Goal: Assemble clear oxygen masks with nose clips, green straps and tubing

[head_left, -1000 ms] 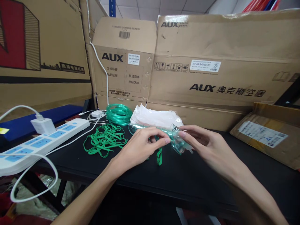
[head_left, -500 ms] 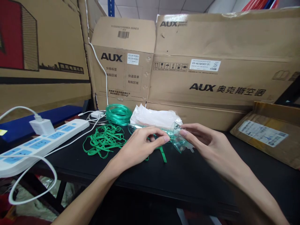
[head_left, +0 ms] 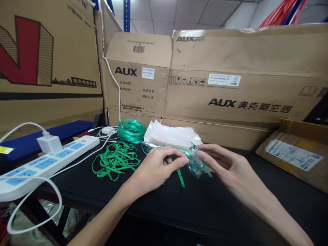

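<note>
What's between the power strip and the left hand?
The head view shows a tangled heap of green straps between the power strip and the left hand; a white cable also runs there.

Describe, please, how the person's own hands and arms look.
The left hand and the right hand are bare, with slender fingers and no gloves. No ring or watch shows. No sleeve covers the forearms in view.

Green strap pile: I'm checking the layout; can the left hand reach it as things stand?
Probably yes: the green strap pile lies beside the left hand with nothing visible between them, though that hand looks busy at the translucent green piece and may need freeing first.
</note>
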A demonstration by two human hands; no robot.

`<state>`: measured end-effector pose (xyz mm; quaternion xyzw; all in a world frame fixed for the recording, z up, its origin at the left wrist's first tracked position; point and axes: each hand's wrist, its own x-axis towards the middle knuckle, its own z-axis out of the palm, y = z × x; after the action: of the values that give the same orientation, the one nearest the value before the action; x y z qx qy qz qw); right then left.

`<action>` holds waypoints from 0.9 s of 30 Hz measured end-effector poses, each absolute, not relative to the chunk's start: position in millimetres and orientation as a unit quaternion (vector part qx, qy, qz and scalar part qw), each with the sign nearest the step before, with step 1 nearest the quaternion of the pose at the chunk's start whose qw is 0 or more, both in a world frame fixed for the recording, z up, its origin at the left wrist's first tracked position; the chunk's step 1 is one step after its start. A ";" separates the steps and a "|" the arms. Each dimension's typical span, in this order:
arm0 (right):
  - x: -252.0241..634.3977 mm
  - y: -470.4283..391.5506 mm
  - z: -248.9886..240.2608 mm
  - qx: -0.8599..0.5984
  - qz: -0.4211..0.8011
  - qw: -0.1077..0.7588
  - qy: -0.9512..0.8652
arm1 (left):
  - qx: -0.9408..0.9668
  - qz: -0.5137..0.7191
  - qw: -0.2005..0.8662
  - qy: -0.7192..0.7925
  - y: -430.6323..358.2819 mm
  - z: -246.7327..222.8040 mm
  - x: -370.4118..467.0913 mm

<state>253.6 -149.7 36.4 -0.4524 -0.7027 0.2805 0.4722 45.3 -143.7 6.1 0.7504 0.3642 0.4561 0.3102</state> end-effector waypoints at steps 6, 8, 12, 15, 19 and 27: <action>252.7 -147.5 31.0 -0.459 0.260 0.511 -0.679 | 0.739 0.475 0.311 0.362 -143.0 3.1 48.1; 249.3 -148.4 30.8 -0.456 0.260 0.516 -0.677 | 0.737 0.482 0.308 0.360 -143.2 3.4 48.1; 243.1 -149.4 29.7 -0.445 0.276 0.511 -0.682 | 0.735 0.484 0.310 0.361 -142.3 3.2 46.7; 242.3 -147.3 24.9 -0.427 0.260 0.535 -0.680 | 0.724 0.479 0.325 0.375 -140.2 0.0 46.6; 243.2 -147.2 20.5 -0.420 0.237 0.527 -0.700 | 0.711 0.476 0.353 0.380 -137.5 -3.8 47.9; 240.1 -156.4 31.0 -0.407 0.259 0.488 -0.727 | 0.702 0.488 0.375 0.359 -136.2 -2.4 45.1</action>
<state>240.1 -156.4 31.0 -0.4066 -0.7273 0.2591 0.4884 45.1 -136.2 -2.4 0.7020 0.3586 0.4875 0.3755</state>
